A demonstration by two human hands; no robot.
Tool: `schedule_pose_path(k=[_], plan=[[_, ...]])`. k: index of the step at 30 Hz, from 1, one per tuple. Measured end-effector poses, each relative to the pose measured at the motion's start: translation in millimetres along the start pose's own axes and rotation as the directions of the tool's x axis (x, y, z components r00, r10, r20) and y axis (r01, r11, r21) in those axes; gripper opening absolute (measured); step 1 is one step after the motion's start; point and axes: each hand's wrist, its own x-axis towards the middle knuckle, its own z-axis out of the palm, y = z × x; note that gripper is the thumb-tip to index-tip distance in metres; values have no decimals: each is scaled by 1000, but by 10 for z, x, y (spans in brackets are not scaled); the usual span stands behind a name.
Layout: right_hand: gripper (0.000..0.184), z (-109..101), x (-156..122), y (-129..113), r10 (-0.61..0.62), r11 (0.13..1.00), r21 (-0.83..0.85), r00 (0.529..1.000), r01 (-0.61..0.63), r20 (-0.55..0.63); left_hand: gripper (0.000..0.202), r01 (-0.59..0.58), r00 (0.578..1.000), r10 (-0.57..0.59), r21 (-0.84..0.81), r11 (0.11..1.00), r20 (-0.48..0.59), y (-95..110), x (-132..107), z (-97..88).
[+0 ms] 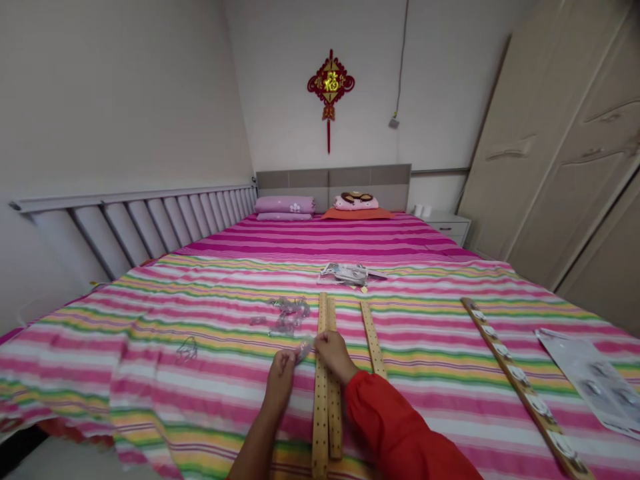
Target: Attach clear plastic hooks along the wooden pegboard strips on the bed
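A small clear plastic bag (303,349) is stretched between my two hands, its contents too small to make out. My left hand (281,375) pinches its left end. The fingers of my right hand (334,353) are closed on the other end, above a long wooden strip with rows of holes (320,413). A second holed strip (335,423) lies alongside that one, partly hidden by my right hand and red sleeve. To the right lies a shorter-looking strip (371,330), its near end hidden by the sleeve. Several more small clear bags (289,315) are heaped beyond my left hand.
A wooden strip with white and metal pieces (515,373) lies at the right, beside a clear package (593,380). Another plastic package (347,273) rests farther back. Thin wire-like loops (187,349) lie at the left. A railing-like radiator (145,227) borders the bed.
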Motion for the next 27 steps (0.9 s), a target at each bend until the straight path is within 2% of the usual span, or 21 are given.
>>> schedule_pose_path(k=[5, 8, 11, 14, 16, 22, 27], plan=[[18, 62, 89, 101, 29, 999, -36, 999, -31, -41, 45, 21, 1000, -20, -37, 999, 10, 48, -30, -3], [17, 62, 100, 137, 52, 998, -42, 996, -55, -70, 44, 82, 997, -82, -81, 993, -1, 53, -28, -30], [19, 50, 93, 131, 62, 997, -31, 994, -64, -87, 35, 173, 982, -187, -260, 950, -32, 38, -6, -72], [24, 41, 74, 103, 57, 998, -7, 995, -58, -88, 19, 231, 959, -281, -491, 840, -30, 45, 15, -120], [27, 33, 54, 82, 56, 998, 20, 995, -55, -81, 11, 253, 950, -311, -560, 789, -9, 80, 13, -151], [19, -102, -52, -66, 40, 987, 156, 997, -29, -70, 13, 314, 926, -378, -597, 739, 19, 330, -98, -191], [11, -351, -356, -330, -54, 965, 257, 998, 57, -18, 16, 309, 930, -365, -629, 713, 42, 728, -283, -82]])
